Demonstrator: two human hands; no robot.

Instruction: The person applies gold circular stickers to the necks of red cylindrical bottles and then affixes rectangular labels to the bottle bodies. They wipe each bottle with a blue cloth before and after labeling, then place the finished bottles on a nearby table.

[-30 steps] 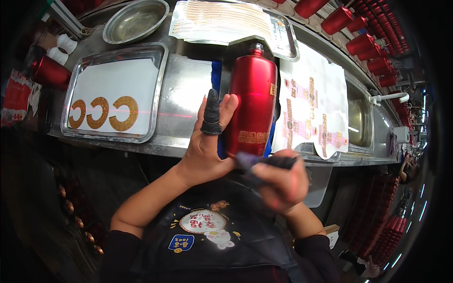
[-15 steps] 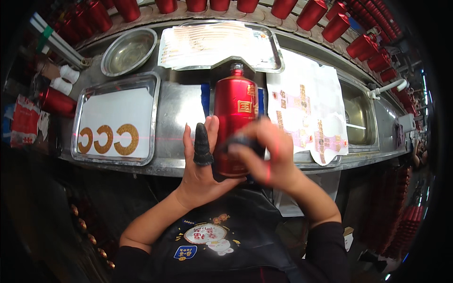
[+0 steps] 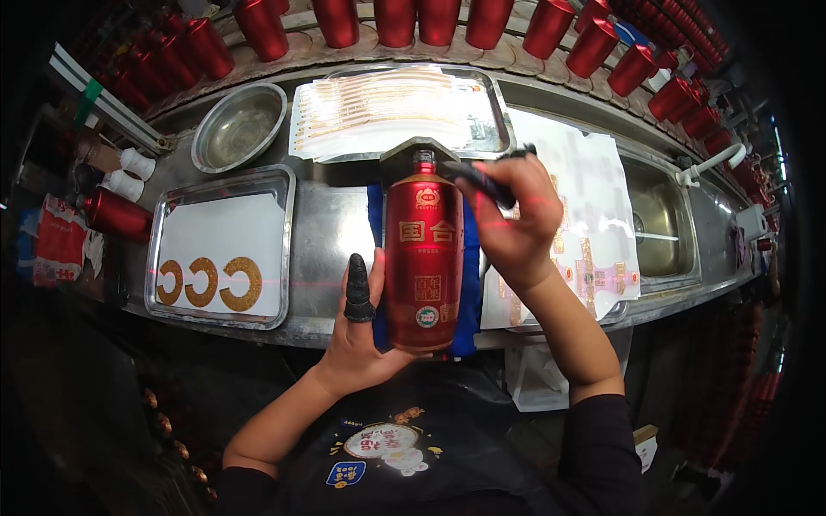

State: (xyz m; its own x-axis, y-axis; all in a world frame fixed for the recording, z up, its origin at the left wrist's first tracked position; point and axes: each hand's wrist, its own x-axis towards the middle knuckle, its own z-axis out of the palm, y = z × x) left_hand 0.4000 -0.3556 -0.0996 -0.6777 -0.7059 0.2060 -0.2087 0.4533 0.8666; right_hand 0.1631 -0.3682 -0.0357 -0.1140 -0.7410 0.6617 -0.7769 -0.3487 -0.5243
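Note:
A red bottle point(image 3: 422, 284) with gold markings and a dark neck lies neck-away in front of me, over blue cloth point(image 3: 465, 301). Along its left side runs my left hand point(image 3: 354, 340), a black cover on one finger and the thumb at the base. That finger stands apart from the glossy side; the hand is closed about the bottle's lower end. Up by the neck, right of it, my right hand point(image 3: 520, 215) is bent with its fingers curled. A blurred black shape point(image 3: 486, 183) shows among them; whether it is a finger cover or a tool, I cannot tell.
Left stands a tray point(image 3: 286, 232) with white paper and gold C-shaped pieces point(image 3: 241, 285); behind it, a metal bowl point(image 3: 200, 142). Another tray point(image 3: 508, 116) holds striped sheets. Printed sheets point(image 3: 594, 189) lie right, beside a sink point(image 3: 667, 189). Red bottles point(image 3: 430, 21) line the back.
The bottle has turned, so its gold markings sit further left and a white emblem shows low on it. My right hand has moved from its front up toward the neck. The view has shifted.

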